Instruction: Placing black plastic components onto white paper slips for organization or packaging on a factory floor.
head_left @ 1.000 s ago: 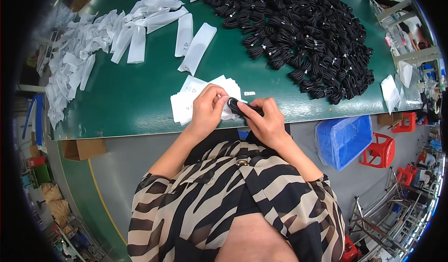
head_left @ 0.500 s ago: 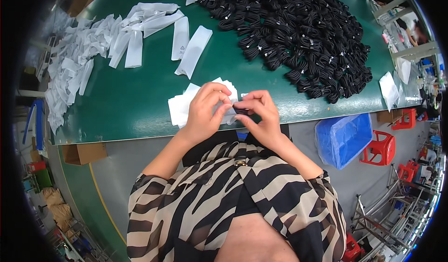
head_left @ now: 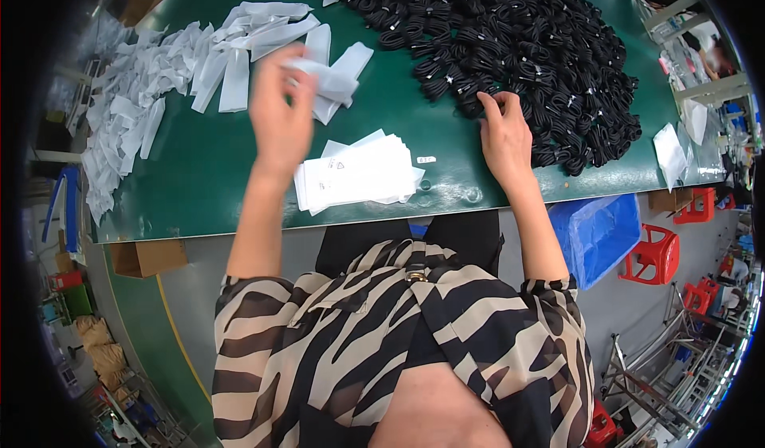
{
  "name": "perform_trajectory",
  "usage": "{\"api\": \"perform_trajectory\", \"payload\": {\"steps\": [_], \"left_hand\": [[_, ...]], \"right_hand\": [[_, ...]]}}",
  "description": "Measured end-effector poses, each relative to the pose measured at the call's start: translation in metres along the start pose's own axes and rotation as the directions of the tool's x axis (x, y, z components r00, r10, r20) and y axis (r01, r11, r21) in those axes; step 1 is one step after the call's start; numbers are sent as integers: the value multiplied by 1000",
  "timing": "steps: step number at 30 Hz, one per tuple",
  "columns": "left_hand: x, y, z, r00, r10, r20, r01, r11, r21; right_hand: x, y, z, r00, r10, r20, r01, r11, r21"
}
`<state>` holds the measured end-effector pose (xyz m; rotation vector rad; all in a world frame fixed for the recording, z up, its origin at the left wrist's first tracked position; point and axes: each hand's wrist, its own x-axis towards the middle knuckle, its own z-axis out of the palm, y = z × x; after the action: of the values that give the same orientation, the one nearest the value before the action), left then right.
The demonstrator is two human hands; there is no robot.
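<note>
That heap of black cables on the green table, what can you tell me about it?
The heap of black cables is a big, loose mound of small coiled bundles, each tied at its middle, some with a pale band. They look like glossy plastic-coated cord. The mound covers the far right part of the green table. The right hand touches its near edge, fingers on one bundle.

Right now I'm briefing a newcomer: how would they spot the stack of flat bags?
On the green table, look at the near edge, between the person's arms. The stack of flat bags lies there, neat and squared, unlike the loose filled bags scattered far left.
</note>
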<state>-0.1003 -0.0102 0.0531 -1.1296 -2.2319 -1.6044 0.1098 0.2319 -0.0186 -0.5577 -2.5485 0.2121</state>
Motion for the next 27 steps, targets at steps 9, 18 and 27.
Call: {"api": "perform_trajectory", "payload": {"steps": [9, 18, 27], "left_hand": [[-90, -15, 32, 836, 156, 526, -258, 958, 125], [-94, -4, 26, 929, 142, 341, -245, 928, 280], [-106, 22, 42, 867, 102, 487, -220, 957, 191]], "right_hand": [[22, 11, -8, 971, -236, 47, 237, 971, -7], [-5, -11, -5, 989, 75, -129, -15, 909, 416], [-37, -56, -10, 855, 282, 435, -487, 153, 860]]}}
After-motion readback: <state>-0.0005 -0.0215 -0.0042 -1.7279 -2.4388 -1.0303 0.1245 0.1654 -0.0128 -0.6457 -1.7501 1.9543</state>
